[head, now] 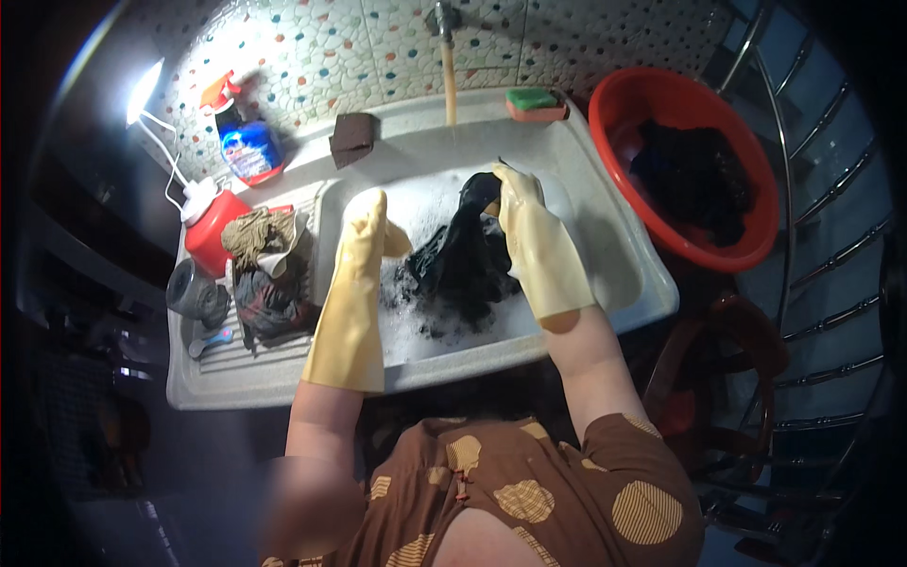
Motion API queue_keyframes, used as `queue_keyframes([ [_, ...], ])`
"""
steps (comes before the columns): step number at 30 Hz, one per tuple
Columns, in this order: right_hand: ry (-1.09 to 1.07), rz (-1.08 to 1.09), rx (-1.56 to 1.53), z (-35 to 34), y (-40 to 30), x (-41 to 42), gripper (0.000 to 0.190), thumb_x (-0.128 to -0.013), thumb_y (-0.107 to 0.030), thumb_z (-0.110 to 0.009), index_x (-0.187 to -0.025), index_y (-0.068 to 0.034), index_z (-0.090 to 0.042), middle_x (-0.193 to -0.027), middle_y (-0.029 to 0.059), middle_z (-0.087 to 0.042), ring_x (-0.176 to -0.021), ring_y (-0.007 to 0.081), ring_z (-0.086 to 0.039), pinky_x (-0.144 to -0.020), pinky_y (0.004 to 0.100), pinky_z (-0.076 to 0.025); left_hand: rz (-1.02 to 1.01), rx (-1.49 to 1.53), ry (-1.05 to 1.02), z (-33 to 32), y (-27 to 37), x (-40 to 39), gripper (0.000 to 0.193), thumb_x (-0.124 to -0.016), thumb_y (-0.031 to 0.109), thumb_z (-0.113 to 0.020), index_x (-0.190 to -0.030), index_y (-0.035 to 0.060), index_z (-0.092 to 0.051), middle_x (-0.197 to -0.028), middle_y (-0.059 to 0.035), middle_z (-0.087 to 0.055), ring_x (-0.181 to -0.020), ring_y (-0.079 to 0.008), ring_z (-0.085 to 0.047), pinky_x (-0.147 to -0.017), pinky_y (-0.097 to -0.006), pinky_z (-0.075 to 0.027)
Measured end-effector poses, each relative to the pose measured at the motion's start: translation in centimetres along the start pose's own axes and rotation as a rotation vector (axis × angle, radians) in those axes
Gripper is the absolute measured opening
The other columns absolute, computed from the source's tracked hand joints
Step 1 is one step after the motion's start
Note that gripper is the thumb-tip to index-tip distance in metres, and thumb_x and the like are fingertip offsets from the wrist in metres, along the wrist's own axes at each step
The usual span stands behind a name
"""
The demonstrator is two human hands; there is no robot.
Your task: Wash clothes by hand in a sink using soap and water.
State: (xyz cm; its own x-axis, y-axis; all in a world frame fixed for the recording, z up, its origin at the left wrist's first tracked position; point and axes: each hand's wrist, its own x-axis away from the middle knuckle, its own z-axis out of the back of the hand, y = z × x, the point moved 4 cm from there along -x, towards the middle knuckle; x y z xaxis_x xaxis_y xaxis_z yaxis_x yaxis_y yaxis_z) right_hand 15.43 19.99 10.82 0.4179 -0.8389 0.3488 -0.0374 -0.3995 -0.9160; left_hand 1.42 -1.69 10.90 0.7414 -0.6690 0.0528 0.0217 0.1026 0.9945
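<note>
Both my hands wear long pale yellow rubber gloves over a stone-like sink (627,234) holding sudsy water (418,195). My right hand (521,198) grips the upper part of a dark wet cloth (471,262), lifted partly out of the suds; the rest hangs down into the foam. Left of the cloth is my left hand (372,227), raised over the water with its thumb apart from the fingers and nothing seen in it. Above the far rim a tap (444,28) has a yellowish hose or stream (449,85) below it; which one is unclear.
At right stands a red basin (609,170) with dark cloth (694,177). A sponge (533,103) and a brown block (353,138) sit on the far rim. The left drainboard holds crumpled cloths (273,305), a jar (191,290) and a scoop (210,342); a spray bottle (248,149) and lamp (145,92) stand behind.
</note>
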Motion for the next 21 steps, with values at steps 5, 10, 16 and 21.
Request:
queue_keyframes([
  [5,-0.047,-0.088,-0.523,-1.6,0.7,1.6,0.021,-0.09,-0.021,-0.065,-0.099,-0.003,-0.059,-0.082,0.01,-0.056,-0.063,0.0227,-0.056,-0.054,0.036,-0.054,0.553,0.137,-0.797,-4.2,-1.9,2.8,0.12,-0.074,0.091,-0.026,-0.108,-0.0192,-0.059,-0.105,-0.0386,-0.061,-0.091,-0.0495,-0.064,-0.084,-0.0538,-0.053],
  [10,-0.463,-0.147,-0.553,-5.3,1.9,5.8,0.02,-0.096,-0.019,-0.055,-0.106,-0.002,-0.057,-0.096,0.0155,-0.064,-0.083,0.0286,-0.066,-0.069,0.0424,-0.058,0.583,0.716,-0.576,-3.2,-3.3,3.0,0.108,-0.082,0.075,-0.049,-0.144,-0.0083,-0.019,-0.121,-0.037,-0.054,-0.1,-0.0528,-0.059,-0.093,-0.0631,-0.044],
  [16,-0.658,-0.106,0.094,-6.0,4.0,6.1,0.026,-0.095,-0.017,-0.057,-0.098,0.009,-0.06,-0.09,0.0198,-0.067,-0.076,0.0318,-0.069,-0.065,0.0425,-0.06,0.427,0.725,0.292,0.3,-6.8,0.4,0.041,-0.091,0.024,-0.06,-0.123,0.0002,-0.047,-0.098,-0.0217,-0.061,-0.091,-0.0417,-0.062,-0.088,-0.0525,-0.049],
  [21,-0.804,-0.224,0.847,-4.5,2.2,5.6,0.055,-0.097,-0.035,-0.056,-0.064,0.009,-0.061,-0.066,0.0147,-0.062,-0.042,0.02,-0.051,-0.04,0.0293,-0.039,0.27,0.079,0.362,6.5,-7.3,-5.8,0.021,-0.082,0.018,-0.061,-0.097,0.0038,-0.059,-0.084,-0.0081,-0.062,-0.077,-0.0219,-0.058,-0.073,-0.0367,-0.048],
])
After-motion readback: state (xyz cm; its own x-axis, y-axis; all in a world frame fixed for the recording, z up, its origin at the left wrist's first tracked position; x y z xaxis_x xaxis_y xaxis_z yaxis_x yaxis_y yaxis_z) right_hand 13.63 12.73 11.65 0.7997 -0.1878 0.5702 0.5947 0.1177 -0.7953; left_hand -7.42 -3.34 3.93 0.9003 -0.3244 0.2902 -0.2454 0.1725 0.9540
